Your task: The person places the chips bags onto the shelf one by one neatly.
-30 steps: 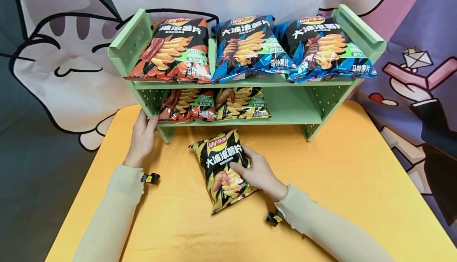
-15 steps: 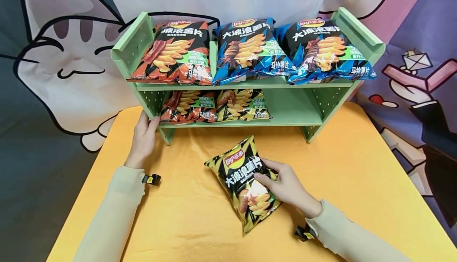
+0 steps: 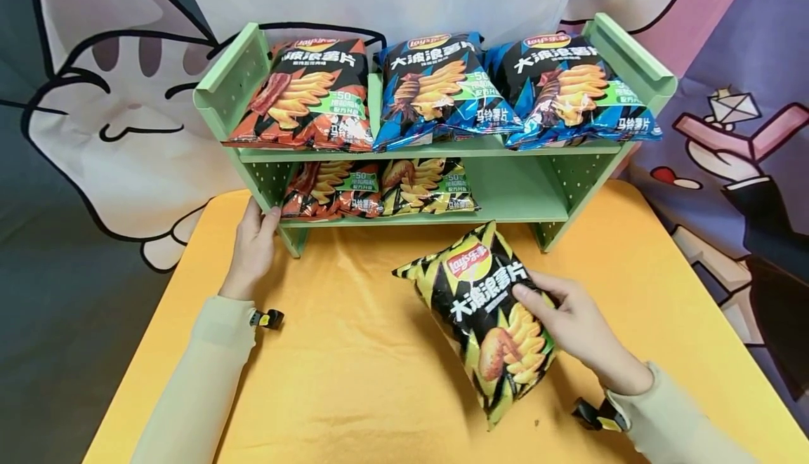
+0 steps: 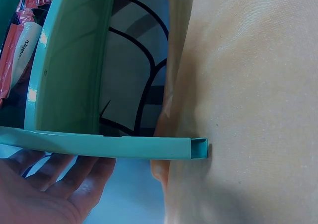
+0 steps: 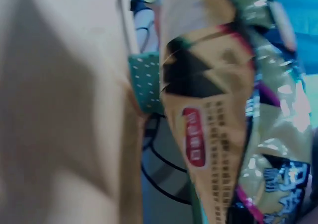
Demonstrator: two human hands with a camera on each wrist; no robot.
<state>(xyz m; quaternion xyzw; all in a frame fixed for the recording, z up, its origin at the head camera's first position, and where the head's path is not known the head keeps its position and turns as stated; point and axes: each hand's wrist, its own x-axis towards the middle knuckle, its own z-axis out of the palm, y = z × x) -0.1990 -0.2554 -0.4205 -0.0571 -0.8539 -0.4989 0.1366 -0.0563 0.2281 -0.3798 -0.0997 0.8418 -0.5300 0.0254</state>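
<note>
My right hand [image 3: 578, 327] grips a yellow-and-black bag of potato chips [image 3: 477, 334] by its right edge, thumb on the printed front and fingers behind. The bag is tilted over the table, in front of the green shelf [image 3: 404, 221]. In the right wrist view, the chip bag [image 5: 208, 129] fills much of the picture. My left hand [image 3: 249, 250] rests against the outer left side of the shelf near its lower board. Fairly straight fingers [image 4: 89, 182] touch the side panel [image 4: 99, 145] in the left wrist view.
On the top board sit a red chip bag [image 3: 306, 95] and two blue ones [image 3: 442, 92]. The lower board carries a red bag [image 3: 331, 189] and a yellow bag [image 3: 430, 187] at left and middle; bare board [image 3: 518, 187] shows at right. A yellow cloth covers the table [image 3: 341, 380].
My right hand has carried the yellow chip bag rightward across the front of the shelf, and the bag now looks larger. My left hand stays at the shelf's side.
</note>
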